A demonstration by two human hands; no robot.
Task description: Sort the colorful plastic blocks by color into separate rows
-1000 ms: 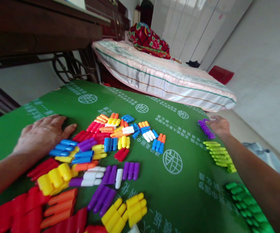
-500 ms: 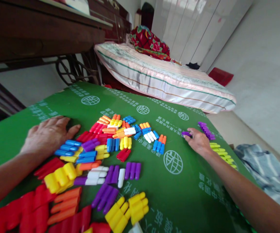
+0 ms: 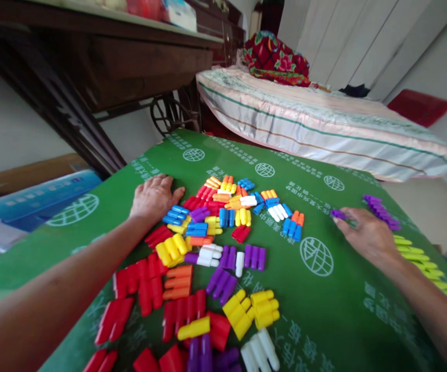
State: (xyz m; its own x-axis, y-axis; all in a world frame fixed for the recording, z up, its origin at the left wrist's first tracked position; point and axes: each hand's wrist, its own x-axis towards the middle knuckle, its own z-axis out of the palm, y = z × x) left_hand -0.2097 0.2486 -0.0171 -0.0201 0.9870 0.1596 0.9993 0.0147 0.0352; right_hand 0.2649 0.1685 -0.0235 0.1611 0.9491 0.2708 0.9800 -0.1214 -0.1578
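My left hand lies flat, fingers stretched out, on the green board, at the left edge of a spread of colourful plastic bullet-shaped blocks. Blue blocks are right beside its wrist. On the other side, my right hand pinches a small purple block between thumb and fingertips, low over the board. Just beyond that hand runs a row of purple blocks. Nearer to me, a row of lime-green blocks continues along the right edge, partly behind my wrist.
Red blocks, yellow blocks and white blocks lie scattered across the green board. A bed stands beyond its far edge. A dark wooden sewing-machine table rises at the left.
The view has turned left, so everything appears farther right and more nearby blocks show. Both hands stay at about the same spots on the board, the right still pinching the purple block.
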